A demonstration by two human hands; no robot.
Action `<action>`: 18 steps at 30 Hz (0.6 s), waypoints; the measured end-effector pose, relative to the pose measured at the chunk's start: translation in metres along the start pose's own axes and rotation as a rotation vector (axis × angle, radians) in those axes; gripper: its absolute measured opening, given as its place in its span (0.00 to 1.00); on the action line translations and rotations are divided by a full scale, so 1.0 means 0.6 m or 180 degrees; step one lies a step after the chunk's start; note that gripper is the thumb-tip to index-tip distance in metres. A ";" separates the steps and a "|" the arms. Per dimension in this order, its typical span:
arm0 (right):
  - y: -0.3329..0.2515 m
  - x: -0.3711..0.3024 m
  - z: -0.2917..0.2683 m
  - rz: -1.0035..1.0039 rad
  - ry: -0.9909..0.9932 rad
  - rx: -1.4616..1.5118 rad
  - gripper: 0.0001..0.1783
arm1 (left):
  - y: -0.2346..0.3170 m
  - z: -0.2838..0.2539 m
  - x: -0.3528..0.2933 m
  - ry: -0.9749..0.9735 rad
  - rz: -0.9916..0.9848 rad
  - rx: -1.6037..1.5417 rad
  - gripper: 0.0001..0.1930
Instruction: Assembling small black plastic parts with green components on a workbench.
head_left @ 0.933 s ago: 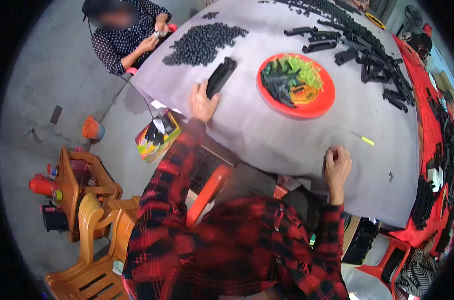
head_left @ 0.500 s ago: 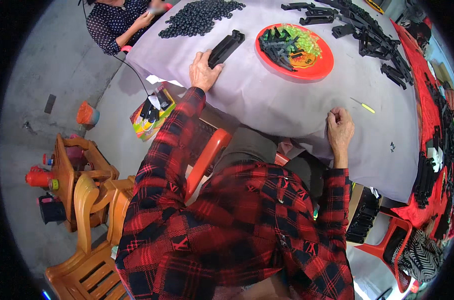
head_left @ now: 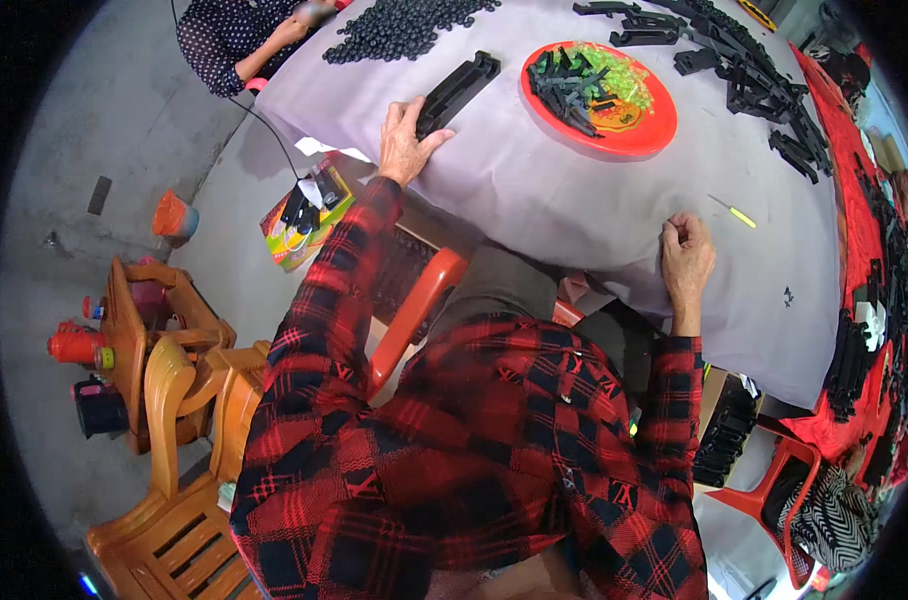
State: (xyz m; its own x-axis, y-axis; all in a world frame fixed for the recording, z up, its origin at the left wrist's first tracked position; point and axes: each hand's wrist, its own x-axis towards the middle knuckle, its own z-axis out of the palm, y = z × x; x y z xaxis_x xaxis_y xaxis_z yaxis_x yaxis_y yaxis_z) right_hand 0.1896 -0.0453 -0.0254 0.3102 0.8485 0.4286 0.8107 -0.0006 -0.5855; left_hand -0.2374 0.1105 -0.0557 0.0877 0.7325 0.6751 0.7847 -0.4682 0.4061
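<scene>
My left hand (head_left: 404, 148) grips the near end of a long black plastic part (head_left: 459, 95), its thumb on one side and fingers on the other. The part lies on the grey tablecloth (head_left: 564, 200), pointing away to the right. Near the table's front edge rests my right hand (head_left: 687, 258), its fingers curled together; whatever may be in them is hidden. Just right of it lies a small screwdriver (head_left: 741, 215) with a yellow-green handle. Beyond both hands stands a red plate (head_left: 639, 145) with short black pieces (head_left: 564, 90) and small clear yellow-green pieces (head_left: 629, 82).
A heap of round black pieces (head_left: 404, 28) lies at the far left, near another person's arm (head_left: 269, 50). Long black parts (head_left: 754, 90) pile up at the far right. Tiny dark bits (head_left: 788, 297) lie at right. A wooden chair (head_left: 189, 500) stands at left.
The view has shifted slightly, so the table things appear a little up and to the right. Both hands keep nearly the same pose, the left still on the black part.
</scene>
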 end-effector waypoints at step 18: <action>0.011 0.000 0.000 -0.0036 -0.0001 0.0117 0.06 | -0.001 -0.007 0.000 -0.0177 -0.0238 -0.0437 0.34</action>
State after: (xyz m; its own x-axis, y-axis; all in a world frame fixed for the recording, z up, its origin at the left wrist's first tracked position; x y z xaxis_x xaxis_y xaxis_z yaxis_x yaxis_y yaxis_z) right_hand 0.1948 -0.0452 -0.0290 0.3010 0.8486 0.4350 0.7953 0.0283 -0.6055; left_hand -0.2404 0.1084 -0.0532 0.0689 0.7922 0.6063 0.6996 -0.4717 0.5368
